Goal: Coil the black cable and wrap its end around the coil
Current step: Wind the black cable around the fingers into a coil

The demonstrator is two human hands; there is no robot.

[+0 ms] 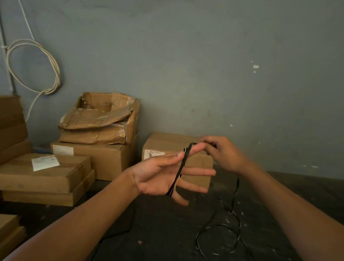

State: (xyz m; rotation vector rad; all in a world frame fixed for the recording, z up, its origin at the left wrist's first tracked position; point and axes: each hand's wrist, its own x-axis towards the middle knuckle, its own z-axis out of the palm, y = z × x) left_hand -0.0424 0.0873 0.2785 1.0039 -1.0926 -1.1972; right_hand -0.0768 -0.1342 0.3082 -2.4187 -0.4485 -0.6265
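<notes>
Left hand (159, 176) splayed wide, black cable (179, 169) looped over fingers; right hand (224, 154) pinches it. Slack tension, loops slip off.

I see grey wall (193, 50), dark speckled floor (160, 231), cardboard boxes (96, 157) stacked along wall, white cord (35, 65) looped at wall's left edge.

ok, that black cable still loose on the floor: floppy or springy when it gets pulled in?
Likely floppy: the black cable lies in loose, irregular loops and hangs slack from the right hand. Probably light, being thin. The turns around the left hand lie flat, so little spring-back, though the loops might snag.
</notes>
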